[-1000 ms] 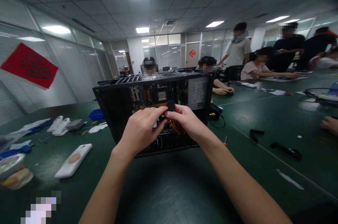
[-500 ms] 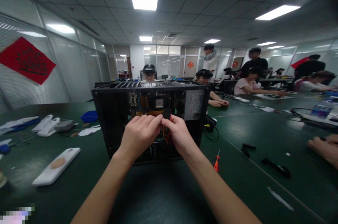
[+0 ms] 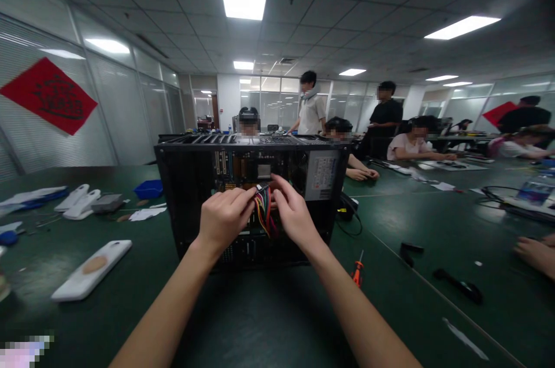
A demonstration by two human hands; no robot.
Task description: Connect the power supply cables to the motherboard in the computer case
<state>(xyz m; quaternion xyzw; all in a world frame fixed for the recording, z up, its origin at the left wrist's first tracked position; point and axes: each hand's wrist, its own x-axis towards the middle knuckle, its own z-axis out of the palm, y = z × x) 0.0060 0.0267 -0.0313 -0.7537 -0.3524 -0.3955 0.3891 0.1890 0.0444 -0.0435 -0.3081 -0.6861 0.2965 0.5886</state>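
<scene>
An open black computer case [image 3: 186, 183] stands on the green table [image 3: 269, 316] in front of me, its inside facing me. A bundle of coloured wires [image 3: 263, 212] with a connector at its top hangs inside it. My left hand [image 3: 223, 219] is closed, pinching the connector end of the wires from the left. My right hand [image 3: 291, 215] is closed on the same wires from the right, fingertips near the connector. A silver power supply [image 3: 321, 174] sits at the case's upper right.
An orange-handled screwdriver [image 3: 358, 272] lies right of the case. Black parts [image 3: 459, 286] lie further right. A white handheld device [image 3: 91, 270] and more white items [image 3: 80, 201] lie to the left, with a blue tray [image 3: 148, 189]. Other people sit and stand behind; another person's hand [image 3: 535, 252] rests at far right.
The coloured wires now show between my hands, which have drawn slightly apart and risen toward the board. The camera view shifted, and a standing person behind has moved left.
</scene>
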